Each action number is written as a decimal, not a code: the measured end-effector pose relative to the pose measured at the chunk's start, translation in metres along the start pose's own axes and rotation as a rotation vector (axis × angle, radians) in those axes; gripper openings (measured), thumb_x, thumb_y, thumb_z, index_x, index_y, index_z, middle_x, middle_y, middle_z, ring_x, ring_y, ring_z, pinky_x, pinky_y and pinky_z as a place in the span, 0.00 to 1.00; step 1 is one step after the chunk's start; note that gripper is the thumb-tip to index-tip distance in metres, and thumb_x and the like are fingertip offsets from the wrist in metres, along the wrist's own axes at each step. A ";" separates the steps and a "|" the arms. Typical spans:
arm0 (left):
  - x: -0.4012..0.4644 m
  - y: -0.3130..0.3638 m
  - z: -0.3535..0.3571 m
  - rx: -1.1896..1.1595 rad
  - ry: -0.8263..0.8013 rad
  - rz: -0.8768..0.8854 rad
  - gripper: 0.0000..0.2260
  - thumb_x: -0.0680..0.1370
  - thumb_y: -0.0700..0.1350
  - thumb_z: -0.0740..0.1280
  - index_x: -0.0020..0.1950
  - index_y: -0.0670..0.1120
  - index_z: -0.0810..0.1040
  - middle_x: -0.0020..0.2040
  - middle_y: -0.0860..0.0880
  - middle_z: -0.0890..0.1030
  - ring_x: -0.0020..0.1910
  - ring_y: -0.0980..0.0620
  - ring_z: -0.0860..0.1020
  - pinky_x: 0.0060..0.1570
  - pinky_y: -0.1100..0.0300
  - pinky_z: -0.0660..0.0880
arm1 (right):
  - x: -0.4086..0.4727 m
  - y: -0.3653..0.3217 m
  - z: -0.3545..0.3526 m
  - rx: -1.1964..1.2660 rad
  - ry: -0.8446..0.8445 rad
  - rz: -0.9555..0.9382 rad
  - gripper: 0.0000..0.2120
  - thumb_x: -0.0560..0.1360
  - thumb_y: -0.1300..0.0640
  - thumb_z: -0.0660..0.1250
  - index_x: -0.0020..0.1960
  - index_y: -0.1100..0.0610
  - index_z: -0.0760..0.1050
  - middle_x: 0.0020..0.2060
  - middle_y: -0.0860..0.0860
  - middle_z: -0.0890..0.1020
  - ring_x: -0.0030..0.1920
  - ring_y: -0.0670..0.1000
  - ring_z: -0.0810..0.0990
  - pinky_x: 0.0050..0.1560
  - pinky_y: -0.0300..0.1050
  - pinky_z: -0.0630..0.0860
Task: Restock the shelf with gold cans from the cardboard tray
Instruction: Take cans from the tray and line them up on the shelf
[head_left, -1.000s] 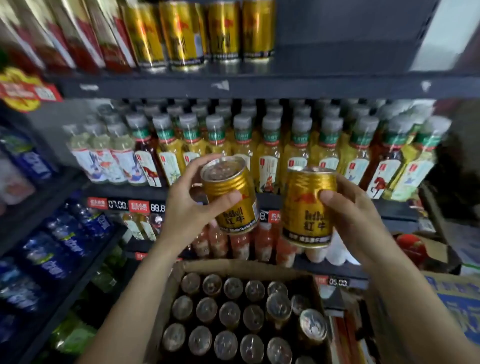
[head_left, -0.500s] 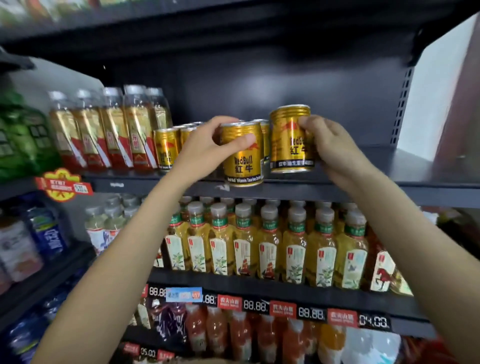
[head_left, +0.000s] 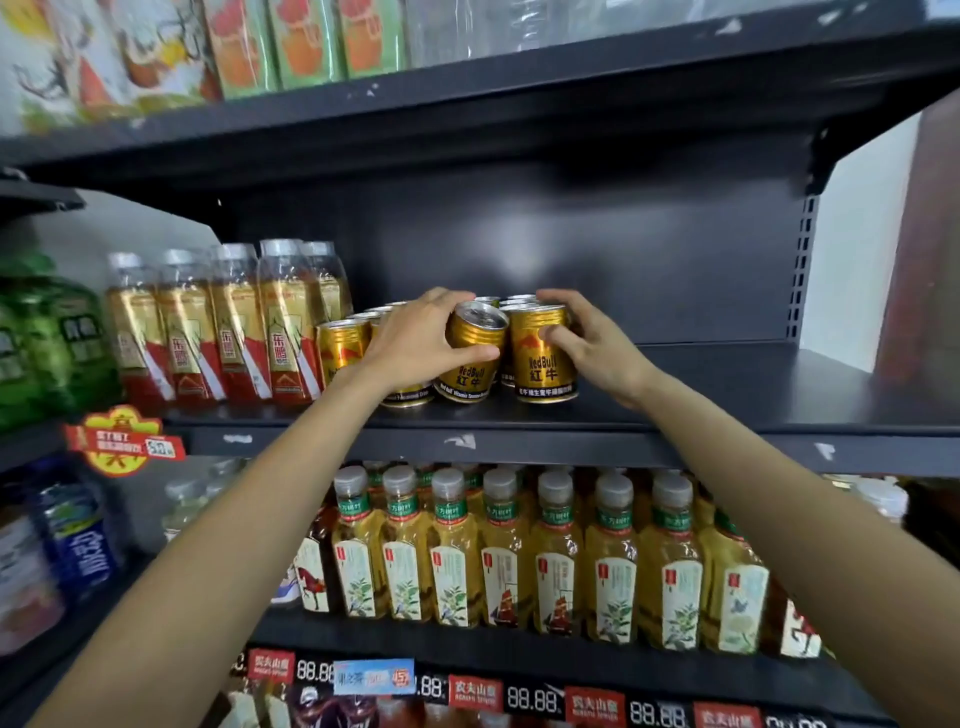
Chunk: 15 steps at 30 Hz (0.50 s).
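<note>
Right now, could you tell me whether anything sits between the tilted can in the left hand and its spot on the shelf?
Nothing visible blocks it. The left hand holds the tilted can with its base at the shelf, between the gold cans already there and the upright can in the right hand.

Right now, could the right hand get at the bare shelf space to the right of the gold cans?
Probably yes. The right hand holds the rightmost upright can, and the dark shelf beside it shows nothing standing in the way.
</note>
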<state>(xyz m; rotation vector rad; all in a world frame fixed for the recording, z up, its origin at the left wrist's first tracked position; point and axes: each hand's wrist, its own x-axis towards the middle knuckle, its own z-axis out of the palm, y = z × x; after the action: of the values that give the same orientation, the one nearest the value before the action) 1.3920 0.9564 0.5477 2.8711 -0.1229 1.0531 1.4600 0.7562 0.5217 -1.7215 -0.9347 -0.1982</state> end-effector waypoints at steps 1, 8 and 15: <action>0.001 -0.003 0.001 0.033 -0.002 0.013 0.34 0.70 0.65 0.66 0.70 0.49 0.68 0.67 0.48 0.73 0.65 0.47 0.71 0.63 0.53 0.65 | 0.001 0.000 0.003 -0.001 0.004 0.007 0.21 0.79 0.60 0.60 0.70 0.52 0.63 0.61 0.53 0.73 0.61 0.53 0.74 0.58 0.50 0.76; -0.002 -0.025 0.001 0.160 -0.008 0.050 0.36 0.70 0.69 0.59 0.69 0.46 0.70 0.66 0.43 0.72 0.69 0.47 0.61 0.70 0.50 0.54 | -0.002 0.005 0.016 -0.009 0.053 0.027 0.23 0.78 0.59 0.62 0.71 0.52 0.61 0.65 0.54 0.71 0.63 0.52 0.73 0.62 0.53 0.75; -0.024 -0.029 0.022 0.137 0.255 0.119 0.34 0.74 0.69 0.53 0.73 0.49 0.64 0.69 0.48 0.71 0.69 0.48 0.65 0.72 0.49 0.53 | -0.021 -0.001 0.010 -0.209 0.160 -0.004 0.34 0.75 0.50 0.66 0.75 0.51 0.53 0.74 0.53 0.58 0.72 0.51 0.60 0.63 0.42 0.64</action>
<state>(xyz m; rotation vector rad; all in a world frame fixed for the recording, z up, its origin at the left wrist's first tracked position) 1.3909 0.9840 0.5144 2.8444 -0.2139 1.4948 1.4418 0.7544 0.5070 -1.8642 -0.8228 -0.4433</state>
